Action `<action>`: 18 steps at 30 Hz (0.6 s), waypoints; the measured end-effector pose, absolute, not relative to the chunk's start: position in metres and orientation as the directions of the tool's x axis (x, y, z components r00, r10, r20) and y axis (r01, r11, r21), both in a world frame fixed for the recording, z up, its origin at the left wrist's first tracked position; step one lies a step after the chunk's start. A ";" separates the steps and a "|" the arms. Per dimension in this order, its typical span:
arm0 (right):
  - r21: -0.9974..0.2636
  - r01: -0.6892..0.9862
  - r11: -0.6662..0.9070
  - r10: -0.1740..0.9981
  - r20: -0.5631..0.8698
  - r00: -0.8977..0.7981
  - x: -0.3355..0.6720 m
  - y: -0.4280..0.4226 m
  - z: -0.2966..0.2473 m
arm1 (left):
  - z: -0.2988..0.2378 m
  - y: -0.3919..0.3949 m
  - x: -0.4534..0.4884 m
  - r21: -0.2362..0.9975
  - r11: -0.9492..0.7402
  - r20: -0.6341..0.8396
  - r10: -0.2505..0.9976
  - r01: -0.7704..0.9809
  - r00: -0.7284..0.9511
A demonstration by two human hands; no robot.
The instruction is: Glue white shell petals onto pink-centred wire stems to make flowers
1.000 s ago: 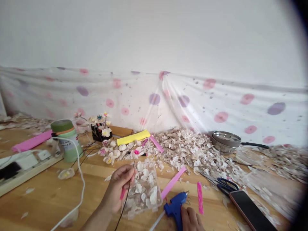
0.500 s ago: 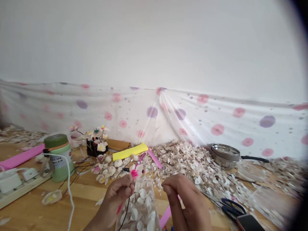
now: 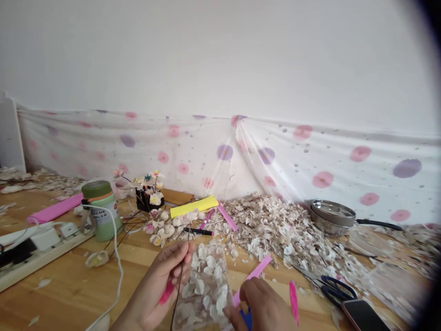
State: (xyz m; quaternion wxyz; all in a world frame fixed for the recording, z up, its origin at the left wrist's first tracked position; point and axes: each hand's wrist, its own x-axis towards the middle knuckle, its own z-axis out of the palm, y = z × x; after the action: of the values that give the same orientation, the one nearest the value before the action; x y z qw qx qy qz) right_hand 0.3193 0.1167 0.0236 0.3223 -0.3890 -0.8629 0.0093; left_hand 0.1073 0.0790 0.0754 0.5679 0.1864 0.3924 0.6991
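My left hand (image 3: 160, 285) pinches a thin dark wire (image 3: 179, 280) near its upper end, with a bright pink bit (image 3: 167, 292) against the palm. My right hand (image 3: 263, 305) is low at the frame's bottom, fingers curled over the blue glue gun (image 3: 245, 317), of which only a small part shows. Between the hands lies a clear plastic bag of white shell petals (image 3: 206, 285). A pink paper strip (image 3: 253, 278) lies just beyond the right hand.
A big heap of shell flakes (image 3: 275, 225) covers the middle of the wooden table (image 3: 62, 289). Finished shell flowers (image 3: 165, 223), a green jar (image 3: 101, 210), a power strip (image 3: 31, 246), scissors (image 3: 336, 289), a phone (image 3: 365, 315) and a metal pan (image 3: 332, 215) lie around.
My right hand dropped from beside the left hand down onto the glue gun. The pink flower centre held up at the wire's tip half a second ago no longer shows there.
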 end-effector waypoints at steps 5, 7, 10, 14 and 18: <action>-0.550 0.472 0.689 0.724 0.540 -0.429 0.308 0.103 0.037 | 0.066 0.056 0.129 0.730 0.078 -0.274 0.943 -0.679 -0.187; -0.662 0.350 0.662 0.749 0.579 -0.321 0.301 0.098 0.056 | 0.055 0.050 0.138 0.744 0.078 -0.276 0.940 -0.664 -0.199; -0.733 0.201 0.650 0.760 0.627 -0.172 0.291 0.093 0.069 | 0.036 0.043 0.148 0.783 0.073 -0.247 0.948 -0.618 -0.201; -0.863 0.035 0.503 0.858 0.494 -0.141 0.285 0.087 0.050 | 0.020 0.036 0.157 0.820 0.060 -0.226 0.948 -0.569 -0.226; -0.966 -0.180 0.184 0.925 0.232 -0.301 0.283 0.085 0.035 | 0.017 0.031 0.165 0.836 0.095 -0.228 0.956 -0.540 -0.186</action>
State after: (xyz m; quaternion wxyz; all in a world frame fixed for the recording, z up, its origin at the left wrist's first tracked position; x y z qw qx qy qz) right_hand 0.2827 0.0853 0.0352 0.4984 -0.3176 -0.5861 0.5543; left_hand 0.1646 0.0313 0.0169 0.5929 0.2350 0.4424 0.6305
